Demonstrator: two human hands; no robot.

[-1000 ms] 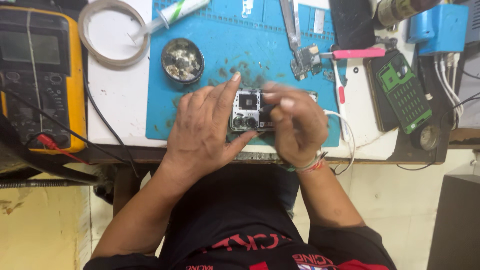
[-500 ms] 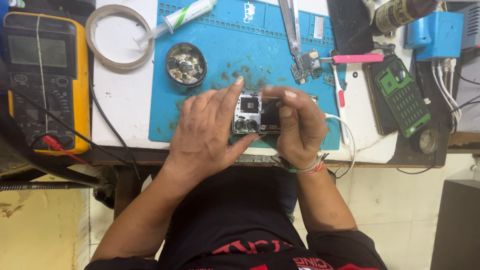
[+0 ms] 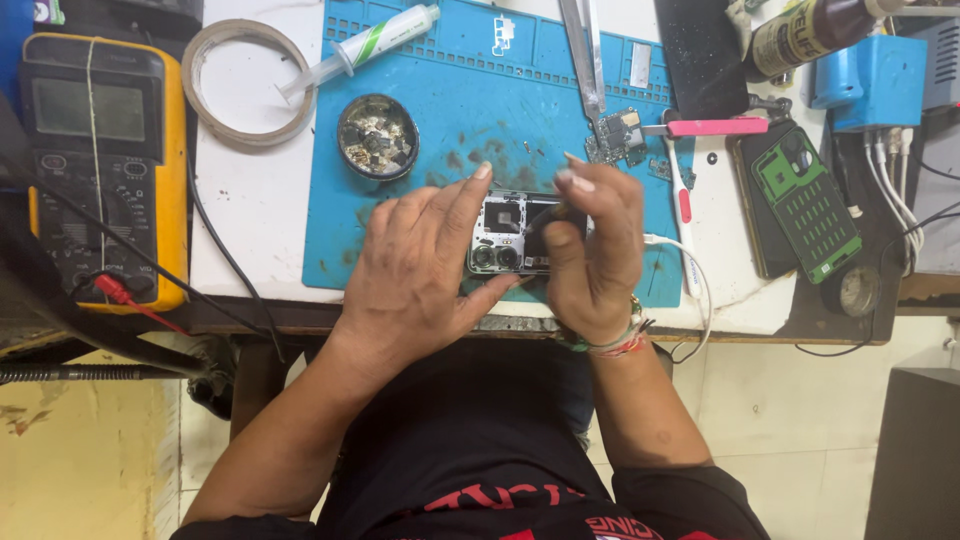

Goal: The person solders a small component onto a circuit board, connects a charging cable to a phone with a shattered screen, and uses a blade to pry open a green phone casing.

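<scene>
At the bottom of the frame the person's dark-shirted torso and both forearms are filling the foreground. The left hand (image 3: pixel 425 270) is lying over the near edge of the blue work mat (image 3: pixel 450 130), fingers spread and slightly curled, thumb and index finger bracing the left end of an opened phone (image 3: pixel 505 235) at the centre of the frame. The phone is lying flat on the mat, inner side up, with two camera lenses showing at its near edge. The right hand (image 3: pixel 590 255) is hiding the phone's right portion; its fingertips are pressed together in a pinch above the device, and what they are pinching is too small to tell. A braided band is sitting on the right wrist, and a white cable (image 3: pixel 690 275) is looping just beside it.

Beyond the hands, a round tin of small parts (image 3: pixel 377 136) is sitting on the mat at upper centre-left, with a white syringe (image 3: pixel 360 50) lying beyond it. A small circuit board (image 3: pixel 618 138) is resting above the right hand, touching metal tweezers (image 3: pixel 583 55) and a pink-handled tool (image 3: pixel 712 127). A green board (image 3: pixel 808 205) is lying at right. A roll of tape (image 3: pixel 240 85) and a yellow multimeter (image 3: pixel 100 165) are occupying the upper left, a blue device (image 3: pixel 870 80) and a brown bottle (image 3: pixel 805 30) the upper right.
</scene>
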